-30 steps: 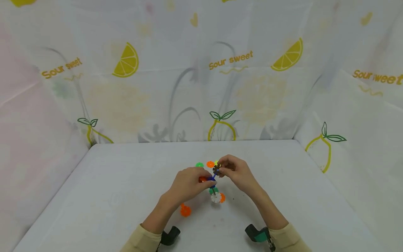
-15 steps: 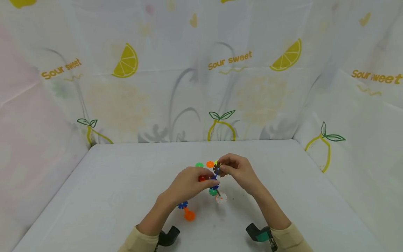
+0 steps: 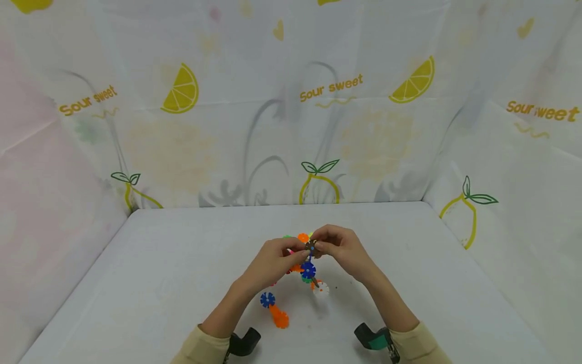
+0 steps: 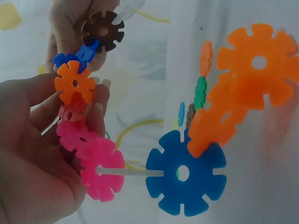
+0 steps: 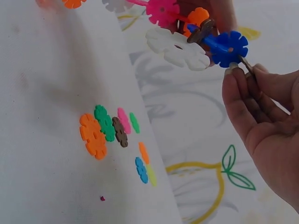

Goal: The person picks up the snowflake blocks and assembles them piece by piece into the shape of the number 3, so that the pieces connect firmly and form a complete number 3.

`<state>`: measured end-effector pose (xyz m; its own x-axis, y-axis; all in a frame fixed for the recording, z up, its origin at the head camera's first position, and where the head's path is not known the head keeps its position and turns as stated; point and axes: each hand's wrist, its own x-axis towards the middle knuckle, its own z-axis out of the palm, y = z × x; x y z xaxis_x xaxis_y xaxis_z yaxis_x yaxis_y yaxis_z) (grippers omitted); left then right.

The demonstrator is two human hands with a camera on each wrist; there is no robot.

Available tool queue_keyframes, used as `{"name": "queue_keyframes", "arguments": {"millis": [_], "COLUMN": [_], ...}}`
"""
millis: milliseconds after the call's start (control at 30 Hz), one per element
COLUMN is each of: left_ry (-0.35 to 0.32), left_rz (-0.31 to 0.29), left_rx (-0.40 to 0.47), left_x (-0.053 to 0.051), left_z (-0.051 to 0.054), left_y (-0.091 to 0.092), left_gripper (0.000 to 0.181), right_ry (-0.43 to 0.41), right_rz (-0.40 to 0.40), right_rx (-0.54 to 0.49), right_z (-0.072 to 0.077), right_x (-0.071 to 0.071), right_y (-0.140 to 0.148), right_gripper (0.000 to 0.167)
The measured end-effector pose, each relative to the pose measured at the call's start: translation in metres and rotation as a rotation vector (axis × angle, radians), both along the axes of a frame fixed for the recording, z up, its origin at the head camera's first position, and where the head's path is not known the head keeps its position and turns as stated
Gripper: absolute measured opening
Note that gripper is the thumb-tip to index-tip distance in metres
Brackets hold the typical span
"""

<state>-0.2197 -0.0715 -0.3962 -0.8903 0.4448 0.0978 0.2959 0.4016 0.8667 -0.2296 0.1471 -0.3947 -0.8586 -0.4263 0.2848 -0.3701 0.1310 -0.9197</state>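
Observation:
A chain of interlocking notched plastic discs hangs between the two hands. My right hand (image 3: 338, 250) pinches a brown disc (image 3: 311, 247), seen edge-on in the right wrist view, which joins a blue disc (image 5: 229, 49). In the head view, the left hand's (image 3: 275, 264) thumb and fingers meet near this brown disc. The left wrist view shows those fingers curled about the chain beside an orange disc (image 4: 74, 83) and pink discs (image 4: 103, 170). A white disc (image 5: 177, 49) sticks out on a side branch. Another blue disc (image 4: 187, 172) and orange discs (image 4: 261, 63) hang lower.
Loose discs lie on the white table (image 3: 182, 253): an orange one (image 5: 93, 136), a green one (image 5: 104, 122), a brown one (image 5: 120, 131) and several others. A printed cloth (image 3: 254, 126) surrounds the table. Black wrist mounts (image 3: 244, 341) sit below both forearms.
The left thumb and fingers have shifted from the blue disc up towards the brown one, uncovering the blue disc. The chain's hanging blue and orange end has swung out below the left wrist.

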Motion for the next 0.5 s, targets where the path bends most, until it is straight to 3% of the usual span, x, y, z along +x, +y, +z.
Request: {"name": "queue_keyframes", "arguments": {"millis": [200, 367, 500], "left_ry": [-0.021, -0.018, -0.023], "left_rz": [0.034, 0.053, 0.056], "left_rx": [0.058, 0.049, 0.035], "left_x": [0.0009, 0.0004, -0.0008], "left_z": [-0.0021, -0.0035, -0.0048], "left_y": [0.004, 0.0051, 0.0056], "left_gripper": [0.018, 0.017, 0.017], "right_ry": [-0.009, -0.017, -0.033], "right_rz": [0.002, 0.001, -0.046], "right_rx": [-0.014, -0.021, -0.002], "right_z": [-0.003, -0.0057, -0.0089], "right_x": [-0.0008, -0.0025, -0.0054], "right_y": [-0.0012, -0.0006, 0.002], "right_gripper": [0.015, 0.017, 0.018]}}
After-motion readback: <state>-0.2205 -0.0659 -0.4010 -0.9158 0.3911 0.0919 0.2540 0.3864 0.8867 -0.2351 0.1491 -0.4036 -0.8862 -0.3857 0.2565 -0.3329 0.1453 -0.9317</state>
